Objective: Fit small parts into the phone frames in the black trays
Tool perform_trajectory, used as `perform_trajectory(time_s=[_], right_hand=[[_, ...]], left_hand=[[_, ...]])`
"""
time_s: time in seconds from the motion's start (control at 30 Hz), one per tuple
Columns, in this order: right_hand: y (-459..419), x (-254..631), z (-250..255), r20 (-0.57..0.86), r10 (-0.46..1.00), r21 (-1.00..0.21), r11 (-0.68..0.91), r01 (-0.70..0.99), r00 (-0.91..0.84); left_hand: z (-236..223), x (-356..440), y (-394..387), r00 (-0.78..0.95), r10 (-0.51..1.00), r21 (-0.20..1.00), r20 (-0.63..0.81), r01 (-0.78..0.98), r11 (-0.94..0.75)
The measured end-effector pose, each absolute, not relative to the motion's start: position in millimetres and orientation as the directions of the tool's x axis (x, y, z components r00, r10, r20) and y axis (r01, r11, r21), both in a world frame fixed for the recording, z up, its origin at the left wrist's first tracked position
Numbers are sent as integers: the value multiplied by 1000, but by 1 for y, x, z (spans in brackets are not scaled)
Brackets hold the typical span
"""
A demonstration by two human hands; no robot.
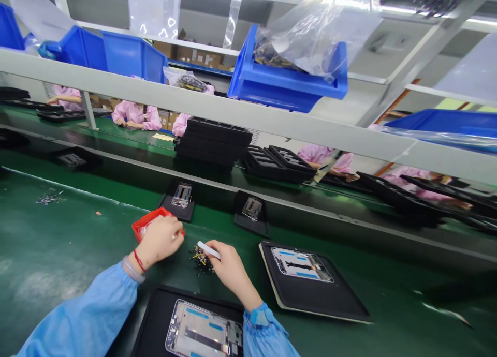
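The right hand (232,270) pinches a slim white plastic strip (208,250) between its fingers, with the strip's tip just over a small heap of black and yellow components (201,258) on the green bench mat (58,264). The left hand (158,241), at the heap's 10 o'clock, has its fingers drawn together at the edge of a red plastic tray (145,223), and whether they grip anything is too small to tell. A red string bracelet (139,261) and a grey band (132,270) circle the left wrist, above a blue smock sleeve (77,315). At the heap's 6 o'clock, a black tray (151,315) holds a phone frame (204,328); at 3 o'clock, a second black tray (310,300) holds another phone frame (302,264). Loose screws (49,197) lie on the mat at 9 o'clock. Around 12 o'clock, two more framed trays (181,202) sit on a dark line belt (116,163), below a stack of black trays (212,139), blue plastic bins (287,83) and a co-worker in a pink smock (135,115).
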State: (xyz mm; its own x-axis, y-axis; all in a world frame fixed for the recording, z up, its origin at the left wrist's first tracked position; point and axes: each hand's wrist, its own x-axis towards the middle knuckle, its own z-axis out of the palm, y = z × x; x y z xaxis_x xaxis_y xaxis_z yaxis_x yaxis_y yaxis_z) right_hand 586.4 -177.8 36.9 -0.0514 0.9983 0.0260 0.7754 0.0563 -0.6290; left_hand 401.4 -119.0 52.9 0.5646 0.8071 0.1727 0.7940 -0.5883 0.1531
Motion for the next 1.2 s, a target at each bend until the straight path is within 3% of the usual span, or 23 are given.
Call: perform_trajectory(time_s=[0.17, 0.37, 0.7, 0.77, 0.93, 1.2], right_hand=[[-176, 588, 38, 10, 1000, -633, 24, 774, -23], [-175, 586, 33, -1, 1000, -634, 14, 773, -18], [-176, 582, 25, 50, 997, -798, 71, 599, -51], [-176, 581, 23, 83, 993, -814, 116, 569, -84], [-178, 580, 21, 127, 978, -834, 197, 516, -168], [-178, 580, 20, 167, 974, -807, 223, 547, -151]], left_hand=[[65, 367, -100, 512, 851, 95, 115, 847, -523], [56, 359, -90, 490, 872, 109, 29, 865, -490], [62, 375, -103, 566, 819, 207, 89, 794, -571], [60, 382, -111, 624, 773, 272, 115, 729, -628], [43, 400, -123, 746, 632, 618, 209, 400, -676], [24, 405, -115, 749, 639, 694, 173, 368, -619]])
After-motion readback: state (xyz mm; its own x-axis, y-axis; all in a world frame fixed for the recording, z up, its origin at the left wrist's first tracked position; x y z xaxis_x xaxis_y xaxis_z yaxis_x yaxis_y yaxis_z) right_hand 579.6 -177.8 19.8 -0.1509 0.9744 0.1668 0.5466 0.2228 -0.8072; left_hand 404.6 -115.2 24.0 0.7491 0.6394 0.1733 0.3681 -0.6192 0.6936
